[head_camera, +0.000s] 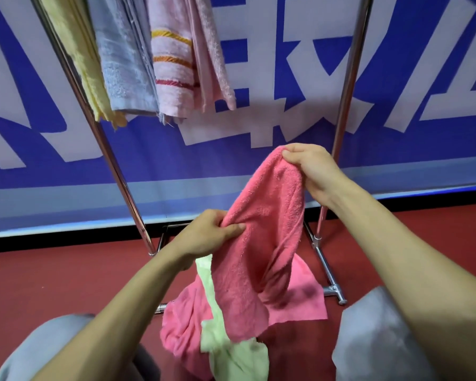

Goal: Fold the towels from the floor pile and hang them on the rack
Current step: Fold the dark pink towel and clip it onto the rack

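A coral-pink towel [264, 232] hangs bunched between my two hands in front of me. My right hand [311, 169] pinches its upper edge, held high near the rack's right pole. My left hand [209, 235] grips a fold of the same towel lower down. Below it, the floor pile holds a brighter pink towel [308, 301] and a pale green towel [231, 350]. The chrome rack [113, 160] stands behind, with a yellow towel [85, 61], a light blue towel [124, 59] and a striped pink towel [176, 64] hanging from it.
The rack's right pole [346, 86] and its metal foot [330, 287] stand just behind the pile on the red floor [52, 281]. A blue and white banner [286, 78] covers the wall behind. My grey-clad knees [368, 339] flank the pile.
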